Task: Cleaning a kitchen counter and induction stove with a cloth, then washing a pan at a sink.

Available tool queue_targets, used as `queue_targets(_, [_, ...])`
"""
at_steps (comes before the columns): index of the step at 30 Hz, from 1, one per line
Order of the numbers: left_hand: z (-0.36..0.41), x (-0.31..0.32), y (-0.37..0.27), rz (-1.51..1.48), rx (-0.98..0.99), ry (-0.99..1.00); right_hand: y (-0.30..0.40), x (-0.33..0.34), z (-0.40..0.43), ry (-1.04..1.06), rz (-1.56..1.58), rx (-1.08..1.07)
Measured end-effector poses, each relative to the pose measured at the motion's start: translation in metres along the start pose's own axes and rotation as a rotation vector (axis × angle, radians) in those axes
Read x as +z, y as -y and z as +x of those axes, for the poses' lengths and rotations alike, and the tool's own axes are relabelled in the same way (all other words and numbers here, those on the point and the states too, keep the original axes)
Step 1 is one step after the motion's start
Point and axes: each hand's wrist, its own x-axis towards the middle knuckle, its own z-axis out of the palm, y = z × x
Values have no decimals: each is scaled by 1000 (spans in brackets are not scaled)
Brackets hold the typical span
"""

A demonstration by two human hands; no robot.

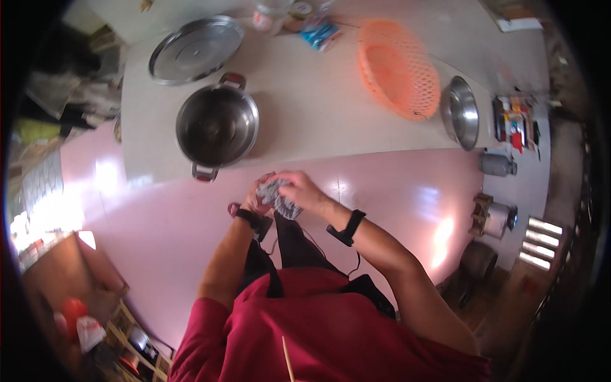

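A crumpled grey cloth [285, 206] is bunched between my two hands, in front of my body and just off the counter's near edge. My right hand [308, 192] grips it from the right with bent fingers. On the left side, my left hand [258, 196] holds the cloth too, its fingers partly hidden. Beyond them a steel pot [217, 126] with two dark red handles stands upright on the counter, with no lid on. Its inside looks bare. Behind the pot a round steel lid [196, 51] lies flat.
On the pale counter [305, 110] are an orange plastic basket [386, 71] and a steel bowl [463, 113] to the right. A blue packet [321, 36] and jars lie at the back. A grey gas cylinder [496, 164] stands on the floor at right.
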Motion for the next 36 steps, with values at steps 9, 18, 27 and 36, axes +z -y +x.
queue_targets(9, [-78,37,-9,-91,-55,-9,35,-32,9,146,762,534])
queue_targets(18, [-233,-12,37,-559,563,-171,12,-18,20,548,427,786])
queue_targets(27, [-383,-79,231,-1187,1642,-464,40,121,32,890,27,601])
queue_targets(36, [-450,-97,396,-1503,2277,-608,24,311,32,1192,-418,497])
